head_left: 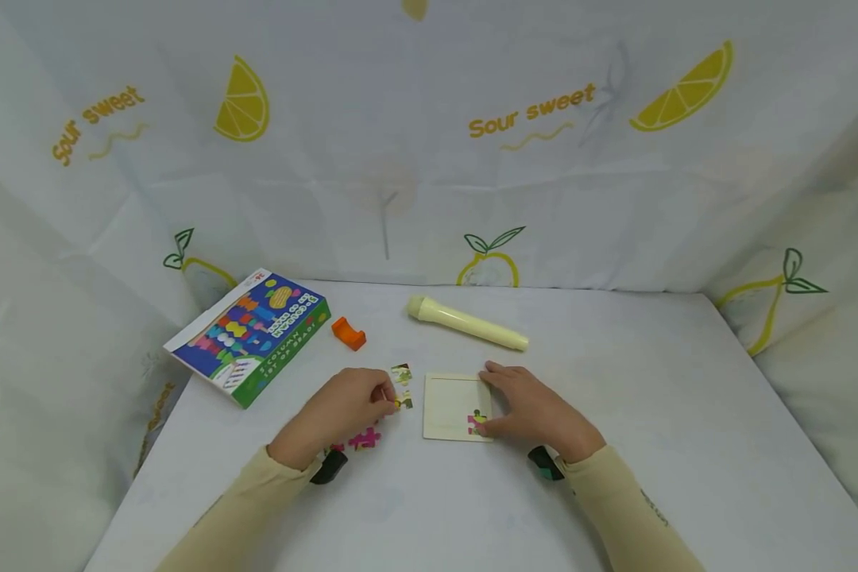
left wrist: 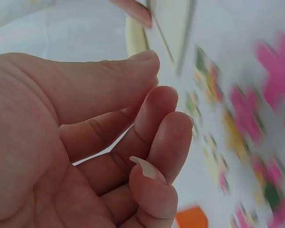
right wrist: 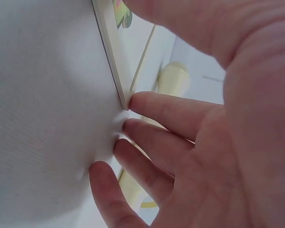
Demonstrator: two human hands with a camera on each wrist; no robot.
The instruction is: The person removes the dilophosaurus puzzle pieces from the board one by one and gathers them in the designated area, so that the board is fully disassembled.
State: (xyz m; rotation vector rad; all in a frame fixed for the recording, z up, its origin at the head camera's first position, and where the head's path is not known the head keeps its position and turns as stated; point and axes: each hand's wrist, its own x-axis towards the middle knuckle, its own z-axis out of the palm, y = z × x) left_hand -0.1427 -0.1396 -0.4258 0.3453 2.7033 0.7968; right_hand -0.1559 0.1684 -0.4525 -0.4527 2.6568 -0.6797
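My left hand (head_left: pixel 353 405) hovers over the left side of the table, thumb and fingers loosely bent together. Nothing shows between its fingertips in the left wrist view. Small jigsaw pieces lie around it: a yellow-and-green piece (head_left: pixel 407 400) right at the fingertips, another piece (head_left: pixel 402 373) behind, and pink pieces (head_left: pixel 365 438) below the hand. My right hand (head_left: pixel 532 409) rests at the right edge of a cream puzzle tray (head_left: pixel 443 405), index fingertip touching its far corner. The right thumb reaches over a pink-and-green jigsaw piece (head_left: pixel 476 422) in the tray's near right corner and partly covers it.
Behind the tray lies a pale yellow microphone-shaped stick (head_left: pixel 472 324). An orange curved block (head_left: pixel 348 334) sits to its left. A colourful bead-toy box (head_left: pixel 253 334) stands at the table's left edge. A lemon-print cloth (head_left: pixel 372 199) hangs behind the white table (head_left: pixel 658 357).
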